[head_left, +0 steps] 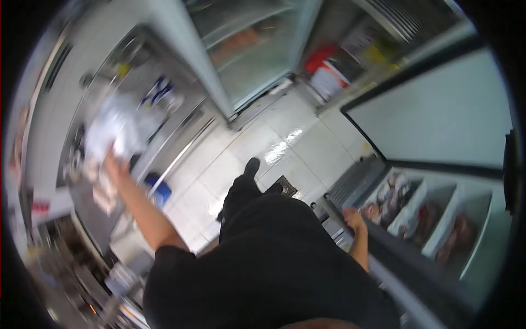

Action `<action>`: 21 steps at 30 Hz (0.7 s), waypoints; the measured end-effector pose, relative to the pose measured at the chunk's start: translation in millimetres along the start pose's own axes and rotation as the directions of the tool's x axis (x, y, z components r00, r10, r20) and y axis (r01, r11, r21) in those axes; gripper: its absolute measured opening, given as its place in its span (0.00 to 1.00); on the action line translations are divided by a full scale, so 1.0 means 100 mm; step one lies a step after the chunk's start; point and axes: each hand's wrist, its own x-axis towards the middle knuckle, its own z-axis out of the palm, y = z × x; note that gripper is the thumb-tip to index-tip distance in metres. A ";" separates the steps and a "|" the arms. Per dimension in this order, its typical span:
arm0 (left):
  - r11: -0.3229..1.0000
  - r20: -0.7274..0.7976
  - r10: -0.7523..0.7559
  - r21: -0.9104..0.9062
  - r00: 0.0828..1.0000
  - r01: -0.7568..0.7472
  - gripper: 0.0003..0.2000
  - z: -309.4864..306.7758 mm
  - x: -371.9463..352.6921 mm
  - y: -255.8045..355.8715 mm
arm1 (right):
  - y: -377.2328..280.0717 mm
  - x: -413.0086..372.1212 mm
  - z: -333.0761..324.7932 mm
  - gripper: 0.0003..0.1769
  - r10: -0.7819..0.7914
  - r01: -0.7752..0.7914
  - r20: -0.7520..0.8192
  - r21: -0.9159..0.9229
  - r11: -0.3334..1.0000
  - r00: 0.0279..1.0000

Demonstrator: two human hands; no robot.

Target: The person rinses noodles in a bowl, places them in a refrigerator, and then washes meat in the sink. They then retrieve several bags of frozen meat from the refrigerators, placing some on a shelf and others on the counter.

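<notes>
My left hand (116,167) reaches out over the steel counter on the left, at the near edge of a bunched clear-white plastic bag (118,126). Its fingers are blurred against the bag, so their grip does not show clearly. On the other side, my right hand (355,219) is closed with its fingers curled over the edge of the chilled counter (378,230). Inside that counter, bins hold raw meat or fish (392,197) and darker red pieces (457,236). The counter's pale lid (433,115) stands raised.
A glass-fronted fridge (252,44) with orange items inside stands ahead. A white-and-red container (329,79) sits on a shelf beside it. Wet-looking tiles (279,142) cover the floor, with a small dark grate (286,186). A blue item (159,191) is under the left counter (183,131).
</notes>
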 end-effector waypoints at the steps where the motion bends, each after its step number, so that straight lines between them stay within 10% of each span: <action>1: 0.993 -0.001 0.008 0.115 1.000 -0.007 0.26 0.02 0.19 -0.02 | -0.32 0.27 -0.37 0.16 0.032 -0.009 0.145 -0.161 0.987 0.989; 3: 0.930 0.032 0.005 0.367 0.999 -0.016 0.26 0.20 0.60 -0.19 | -0.69 0.61 -0.74 0.20 0.212 -0.144 0.227 -0.284 0.948 0.951; 4: 0.877 0.065 -0.008 0.481 0.998 -0.024 0.26 0.40 0.76 -0.36 | -1.03 0.79 -1.04 0.22 0.508 -0.520 0.144 0.057 0.853 0.849; 5: 0.806 0.106 -0.029 0.591 0.994 -0.039 0.26 0.59 0.83 -0.52 | -0.71 0.82 -0.89 0.24 0.410 -0.413 0.060 0.041 0.910 0.910; 9: 0.528 0.216 -0.135 0.841 0.967 -0.114 0.26 0.92 0.68 -1.24 | -1.34 1.06 -1.46 0.24 0.780 -0.723 -0.135 0.306 0.619 0.611; 18: 0.252 0.319 -0.347 0.937 0.882 -0.240 0.25 1.00 -0.07 -1.82 | -1.71 0.56 -1.54 0.18 0.862 -0.785 -0.372 0.390 0.482 0.344; 21: 0.205 0.321 -0.360 0.943 0.876 -0.262 0.24 1.11 -0.11 -1.85 | -1.49 0.21 -1.95 0.13 0.971 -0.318 -0.175 0.922 0.219 0.163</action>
